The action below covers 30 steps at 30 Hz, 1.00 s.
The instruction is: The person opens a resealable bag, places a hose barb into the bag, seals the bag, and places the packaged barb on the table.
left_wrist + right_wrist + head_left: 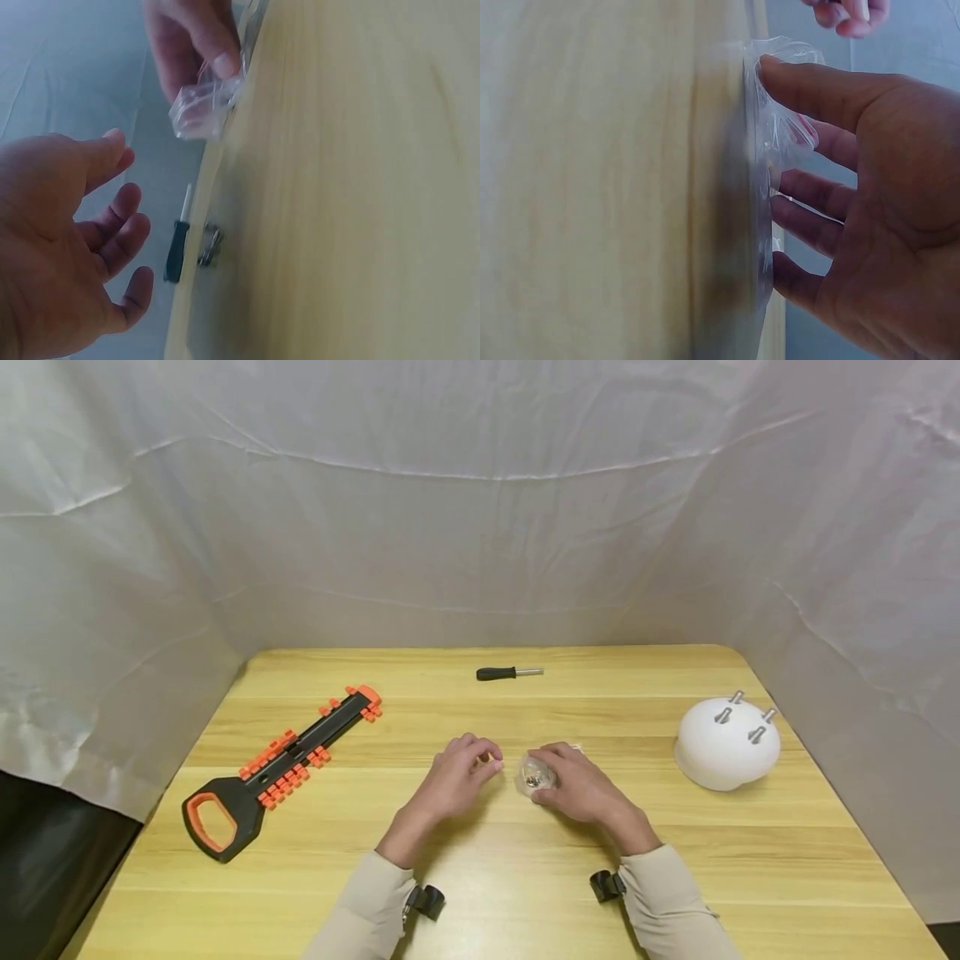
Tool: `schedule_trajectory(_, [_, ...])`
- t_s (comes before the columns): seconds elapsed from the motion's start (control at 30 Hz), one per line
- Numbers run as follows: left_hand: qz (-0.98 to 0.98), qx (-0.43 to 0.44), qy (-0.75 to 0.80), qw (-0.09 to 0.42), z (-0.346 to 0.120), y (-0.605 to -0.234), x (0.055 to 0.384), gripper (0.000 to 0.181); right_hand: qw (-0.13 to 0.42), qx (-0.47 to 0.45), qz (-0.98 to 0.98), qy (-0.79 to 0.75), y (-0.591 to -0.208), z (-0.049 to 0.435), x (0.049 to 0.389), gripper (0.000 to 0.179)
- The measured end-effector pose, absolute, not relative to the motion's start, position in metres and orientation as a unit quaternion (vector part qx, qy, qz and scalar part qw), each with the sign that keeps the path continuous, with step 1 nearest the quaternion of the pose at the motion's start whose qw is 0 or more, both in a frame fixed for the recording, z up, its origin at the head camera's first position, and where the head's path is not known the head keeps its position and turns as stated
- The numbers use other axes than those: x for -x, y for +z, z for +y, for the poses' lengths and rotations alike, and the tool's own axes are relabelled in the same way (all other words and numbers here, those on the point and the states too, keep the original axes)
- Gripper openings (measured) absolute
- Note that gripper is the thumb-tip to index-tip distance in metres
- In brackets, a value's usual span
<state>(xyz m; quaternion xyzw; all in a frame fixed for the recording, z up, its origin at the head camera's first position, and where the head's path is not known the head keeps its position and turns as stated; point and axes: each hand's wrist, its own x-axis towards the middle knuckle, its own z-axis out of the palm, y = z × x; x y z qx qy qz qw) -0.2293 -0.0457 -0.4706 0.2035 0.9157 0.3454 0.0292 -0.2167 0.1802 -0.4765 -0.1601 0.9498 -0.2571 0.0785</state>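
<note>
Beige fabric sleeves (363, 897) at six o'clock; left hand (453, 779) empty, loosely curved; at its three o'clock, right hand (581, 787) holds a clear plastic bag (531, 777), likely light, limp, slippery: pinch its edge.

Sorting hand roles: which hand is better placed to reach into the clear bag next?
Probably the left hand: it looks empty in the left wrist view and sits close beside the clear bag. The right hand is occupied, holding that bag.
</note>
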Motion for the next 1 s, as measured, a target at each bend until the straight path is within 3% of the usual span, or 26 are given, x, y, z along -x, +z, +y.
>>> schedule_trajectory(0.77, [0.925, -0.178, 0.325, 0.084, -0.085, -0.477, 0.219, 0.005, 0.076, 0.161, 0.947, -0.267, -0.476, 0.181, 0.215, 0.064])
schedule_trajectory(1.0, [0.943, -0.175, 0.275, 0.071, -0.088, -0.479, 0.217, 0.006, 0.074, 0.161, 0.947, -0.267, -0.478, 0.18, 0.216, 0.063])
